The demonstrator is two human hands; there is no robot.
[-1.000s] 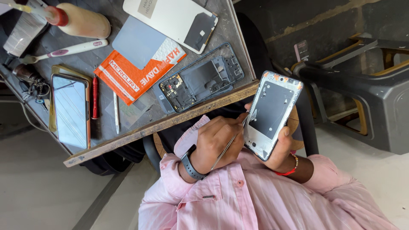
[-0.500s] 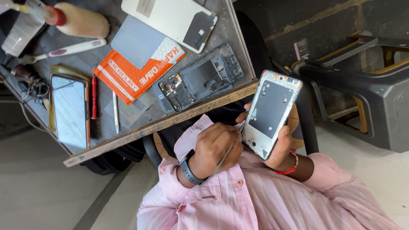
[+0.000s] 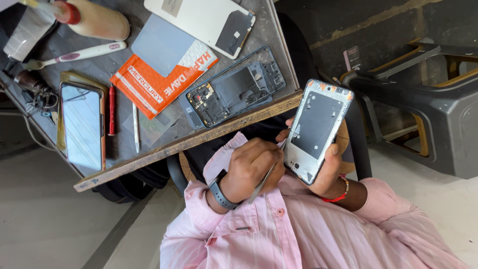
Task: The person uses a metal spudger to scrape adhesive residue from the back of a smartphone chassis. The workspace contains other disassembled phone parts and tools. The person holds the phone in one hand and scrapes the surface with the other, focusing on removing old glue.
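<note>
two hands busy — left hand (image 3: 251,167) grips tweezers (image 3: 261,183), tip now at the frame edge; right hand (image 3: 326,172) clasps phone frame (image 3: 318,130), barely shifted.

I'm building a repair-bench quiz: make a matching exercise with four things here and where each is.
1 thin metal tweezers
2 white-rimmed phone frame
3 slim red pen
4 orange paper packet

A beside the gold-cased phone
B in the right hand
C in the left hand
D under the grey sheet

Pairs: 1-C, 2-B, 3-A, 4-D
</note>
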